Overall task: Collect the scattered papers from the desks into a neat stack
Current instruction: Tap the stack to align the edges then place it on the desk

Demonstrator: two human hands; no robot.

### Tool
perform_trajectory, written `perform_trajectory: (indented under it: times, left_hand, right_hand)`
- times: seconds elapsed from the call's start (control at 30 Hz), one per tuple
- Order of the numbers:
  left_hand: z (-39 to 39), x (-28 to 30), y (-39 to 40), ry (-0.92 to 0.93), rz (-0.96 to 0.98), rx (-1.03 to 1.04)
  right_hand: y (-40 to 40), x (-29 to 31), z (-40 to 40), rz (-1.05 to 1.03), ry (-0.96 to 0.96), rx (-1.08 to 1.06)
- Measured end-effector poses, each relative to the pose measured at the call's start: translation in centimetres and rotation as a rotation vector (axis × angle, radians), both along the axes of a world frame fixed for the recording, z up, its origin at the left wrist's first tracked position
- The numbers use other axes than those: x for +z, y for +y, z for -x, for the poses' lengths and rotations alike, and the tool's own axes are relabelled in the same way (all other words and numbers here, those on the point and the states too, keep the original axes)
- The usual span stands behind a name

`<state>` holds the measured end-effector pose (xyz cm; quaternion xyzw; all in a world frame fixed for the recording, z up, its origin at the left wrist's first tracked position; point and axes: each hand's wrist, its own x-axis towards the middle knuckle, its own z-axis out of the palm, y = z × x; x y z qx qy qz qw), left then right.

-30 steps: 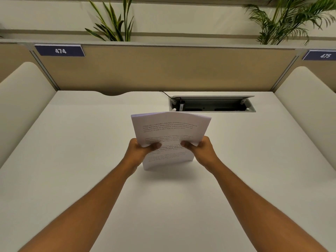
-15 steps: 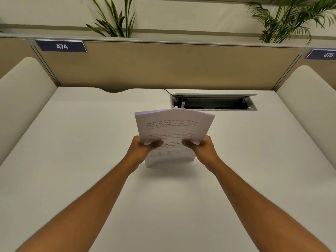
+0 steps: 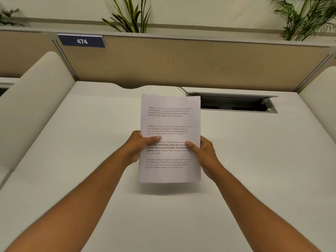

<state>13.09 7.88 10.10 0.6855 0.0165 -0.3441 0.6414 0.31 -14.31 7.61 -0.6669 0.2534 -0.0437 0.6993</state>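
A stack of white printed papers is held in the air above the white desk, its face turned toward me and its edges lined up. My left hand grips the stack's left edge, thumb on the front. On the right edge sits my right hand, thumb also across the print. The stack's lower edge hangs just above the desk and casts a shadow there.
A tan partition with a blue label reading 474 closes the desk's far side. An open cable tray is set into the desk at the back right. Curved white side panels flank the desk. Plants rise behind the partition.
The stack has been tilted up from leaning away to facing me nearly flat, and lifted off the desk. Both hands keep their grip on its sides.
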Motion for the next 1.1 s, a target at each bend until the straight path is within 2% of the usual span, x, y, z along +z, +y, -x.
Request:
perform_trajectory:
  times: [0.13, 0.3, 0.57, 0.9, 1.1]
  left_hand:
    - [-1.7, -1.3, 1.5, 0.045, 0.034, 0.123]
    - [-4.4, -3.2, 3.3, -0.026, -0.11, 0.229]
    - [-11.3, -4.9, 3.9, -0.191, -0.296, 0.26]
    - [-22.9, -6.9, 0.5, -0.254, -0.398, 0.225]
    - [-25.8, -8.4, -1.2, -0.261, -0.469, 0.206]
  right_hand:
    - [2.1, -0.8, -1.9, 0.026, 0.055, -0.053]
    - [3.3, -1.8, -5.0, 0.032, 0.125, -0.085]
    - [3.4, -3.0, -12.8, 0.096, 0.256, -0.099]
    - [1.6, -5.0, -24.7, 0.286, 0.353, -0.134]
    - [0.0, -6.0, -27.6, 0.387, 0.386, -0.092]
